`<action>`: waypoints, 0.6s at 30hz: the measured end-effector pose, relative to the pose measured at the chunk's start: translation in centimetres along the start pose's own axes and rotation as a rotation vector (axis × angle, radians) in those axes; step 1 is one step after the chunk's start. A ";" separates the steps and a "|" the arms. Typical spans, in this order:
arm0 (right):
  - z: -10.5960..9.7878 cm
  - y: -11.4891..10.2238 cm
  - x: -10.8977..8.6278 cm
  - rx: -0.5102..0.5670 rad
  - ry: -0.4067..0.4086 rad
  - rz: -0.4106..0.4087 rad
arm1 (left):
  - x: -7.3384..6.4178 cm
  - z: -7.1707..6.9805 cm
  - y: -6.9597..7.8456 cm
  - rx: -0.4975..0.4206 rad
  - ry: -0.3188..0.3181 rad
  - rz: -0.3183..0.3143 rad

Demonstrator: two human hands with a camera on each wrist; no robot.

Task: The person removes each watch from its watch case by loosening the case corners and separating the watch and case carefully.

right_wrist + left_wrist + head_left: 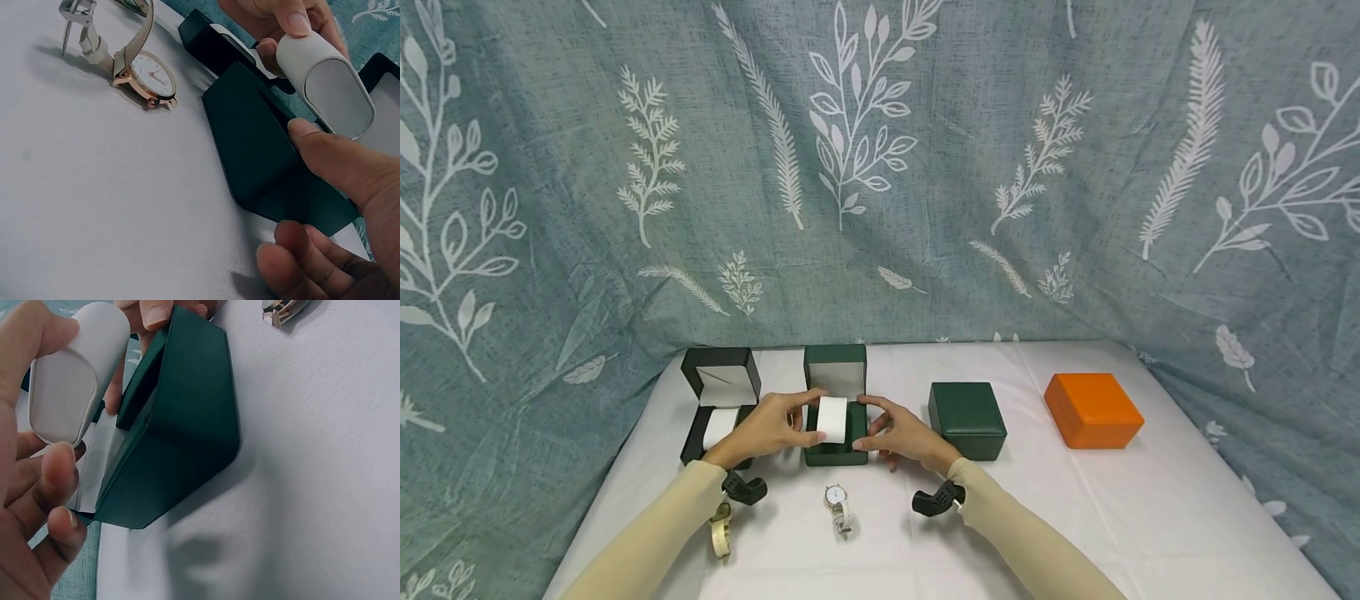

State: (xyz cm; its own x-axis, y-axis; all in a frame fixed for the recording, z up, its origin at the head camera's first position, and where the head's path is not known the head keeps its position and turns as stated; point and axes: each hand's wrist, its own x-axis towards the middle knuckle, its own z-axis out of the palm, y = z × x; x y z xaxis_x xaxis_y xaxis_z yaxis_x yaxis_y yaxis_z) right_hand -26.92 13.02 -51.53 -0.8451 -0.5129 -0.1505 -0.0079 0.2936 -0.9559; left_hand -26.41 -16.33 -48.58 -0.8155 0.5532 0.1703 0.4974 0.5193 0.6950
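My left hand [772,423] pinches a white watch cushion [832,420] between thumb and fingers, holding it over an open green watch box [835,355]. In the left wrist view the cushion [65,394] shows its flat end, raised above the box's base [194,406]. My right hand [908,435] grips the right side of that box, its thumb [312,134] at the rim in the right wrist view. A watch with a pale strap and white dial [836,496] lies on the table just in front of the box.
To the left stands an open black watch box [722,360] with a white cushion [720,426] inside. A second watch [721,533] lies by my left forearm. Rightward are a closed green box [967,412] and a closed orange box [1092,408]. A patterned curtain [880,250] hangs behind the white-covered table.
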 end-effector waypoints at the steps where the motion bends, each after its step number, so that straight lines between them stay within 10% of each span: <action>1: 0.0 0.0 0.0 0.003 -0.002 -0.002 | 0.0 0.0 -0.1 0.001 -0.002 -0.004; 18: 0.0 0.5 0.4 0.004 0.011 0.007 | 1.6 1.3 -0.2 0.017 -0.032 -0.050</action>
State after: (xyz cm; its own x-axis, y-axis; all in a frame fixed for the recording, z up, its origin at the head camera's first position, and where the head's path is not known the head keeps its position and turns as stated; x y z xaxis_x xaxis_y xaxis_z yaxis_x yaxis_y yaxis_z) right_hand -27.25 12.97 -52.02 -0.8510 -0.5020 -0.1541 -0.0004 0.2942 -0.9558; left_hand -27.41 -14.73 -49.32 -0.8300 0.5462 0.1131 0.4612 0.5580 0.6899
